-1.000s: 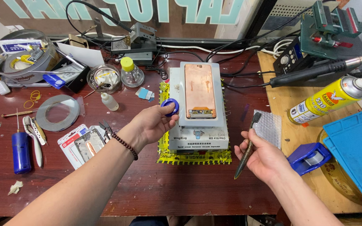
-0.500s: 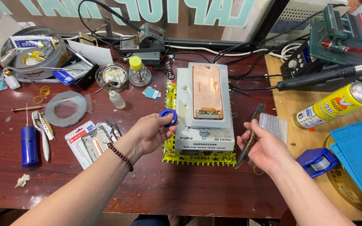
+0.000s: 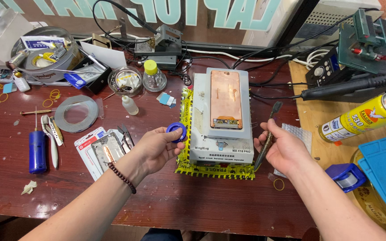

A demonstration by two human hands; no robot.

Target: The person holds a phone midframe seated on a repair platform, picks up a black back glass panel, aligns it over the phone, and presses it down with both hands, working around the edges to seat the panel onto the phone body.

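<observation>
Far left: a blue-handled tool (image 3: 37, 151) and a grey tape roll (image 3: 76, 114) lie on the dark red table (image 3: 166, 205).
Left hand (image 3: 156, 148): fingers grasp a small blue ring-shaped disc (image 3: 176, 132), held just beside the left edge of the grey box-shaped machine (image 3: 221, 129).
Centre: a copper-coloured phone panel (image 3: 225, 99) lies flat on top of the machine.
Right hand (image 3: 282, 147): clenched around a thin dark pry tool (image 3: 267, 137), held upright just right of the machine.
Far right: a yellow spray can (image 3: 365, 117) lies on its side.
</observation>
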